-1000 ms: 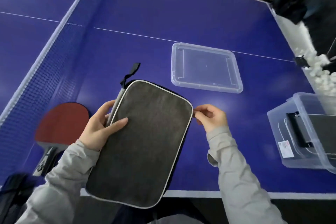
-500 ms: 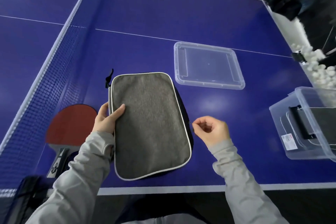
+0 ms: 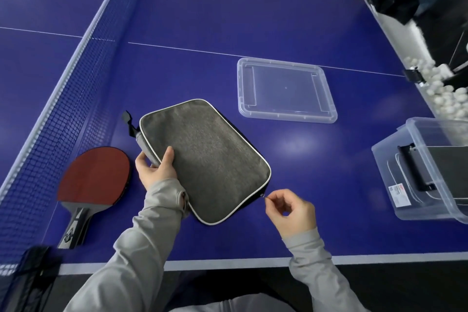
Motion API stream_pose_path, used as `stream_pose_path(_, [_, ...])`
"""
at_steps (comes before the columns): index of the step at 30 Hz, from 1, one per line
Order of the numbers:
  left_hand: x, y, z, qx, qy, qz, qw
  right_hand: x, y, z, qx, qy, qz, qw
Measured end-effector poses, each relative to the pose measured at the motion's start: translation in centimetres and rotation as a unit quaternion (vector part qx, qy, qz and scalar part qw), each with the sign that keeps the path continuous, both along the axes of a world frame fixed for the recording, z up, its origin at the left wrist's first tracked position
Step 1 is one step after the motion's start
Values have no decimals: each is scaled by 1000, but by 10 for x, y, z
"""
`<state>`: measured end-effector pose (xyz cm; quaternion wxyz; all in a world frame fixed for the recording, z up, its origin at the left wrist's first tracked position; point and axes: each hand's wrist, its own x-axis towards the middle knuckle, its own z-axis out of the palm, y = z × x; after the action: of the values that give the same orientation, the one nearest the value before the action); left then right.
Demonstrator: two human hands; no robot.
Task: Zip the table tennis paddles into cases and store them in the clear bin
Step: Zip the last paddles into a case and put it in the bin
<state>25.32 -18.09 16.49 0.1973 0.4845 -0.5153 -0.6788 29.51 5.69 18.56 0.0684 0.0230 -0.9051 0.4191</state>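
A grey paddle case [image 3: 210,157] with white piping lies flat on the blue table. My left hand [image 3: 154,167] grips its left edge, thumb on top. My right hand [image 3: 291,210] pinches the zipper pull [image 3: 263,195] at the case's near right corner. A red paddle [image 3: 93,180] lies uncased to the left of the case, handle toward me. The clear bin [image 3: 395,185] stands at the right edge, with a dark case inside it.
The bin's clear lid [image 3: 286,94] lies flat beyond the case. The net [image 3: 63,114] runs along the left. Several white balls [image 3: 440,94] sit in a holder at the far right. The table's near edge [image 3: 228,263] is close to me.
The case has turned on the table, its far end swinging left. My right hand drew the zipper pull along the right side to the near corner. My left hand shifted its grip on the left edge.
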Motion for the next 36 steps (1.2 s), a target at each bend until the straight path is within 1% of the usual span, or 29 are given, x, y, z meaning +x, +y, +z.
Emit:
stream_pose_path(6, [-5, 21, -1, -12, -19, 83, 996, 14, -16, -6, -28, -1, 37, 999])
stream_pose_path(9, [-6, 30, 0, 14, -22, 119, 993, 21, -26, -10, -61, -16, 51, 997])
stream_pose_path(14, [-9, 46, -1, 47, -39, 175, 983, 27, -43, -14, -117, -41, 34, 992])
stream_pose_path(17, [-11, 51, -1, 68, -53, 188, 978, 30, -49, -18, -127, -37, 24, 991])
stream_pose_path(20, [-10, 50, -1, 58, -47, 179, 981, 31, -51, -20, -121, -32, 45, 991])
stream_pose_path(22, [-7, 46, -3, 42, -31, 146, 988, 31, -47, -17, -117, -29, 68, 990])
stream_pose_path(23, [-4, 41, -5, 32, -26, 117, 992, 29, -42, -13, -126, -26, 63, 990])
stream_pose_path(25, [2, 28, -13, 13, -24, 41, 999, 17, -25, -6, -159, -7, -3, 987])
stream_pose_path(27, [9, 14, -21, 27, -16, -46, 998, -4, 0, -3, -188, 11, -98, 977])
stream_pose_path(28, [13, 9, -25, 43, -6, -90, 995, -16, 12, -1, -205, -1, -127, 970])
stream_pose_path(29, [16, 5, -29, 60, 5, -132, 989, -26, 23, 0, -225, -30, -140, 964])
stream_pose_path(30, [19, 3, -32, 74, 16, -169, 983, -35, 31, 0, -248, -80, -132, 956])
stream_pose_path(31, [20, 3, -34, 88, 24, -200, 976, -41, 37, -1, -274, -138, -106, 946])
stream_pose_path(33, [22, 6, -36, 116, 34, -243, 963, -48, 42, -2, -334, -247, -33, 909])
stream_pose_path(34, [21, 9, -36, 130, 42, -257, 957, -47, 41, -2, -347, -283, -2, 894])
stream_pose_path(36, [19, 15, -35, 149, 55, -281, 946, -44, 37, -2, -354, -314, 36, 880])
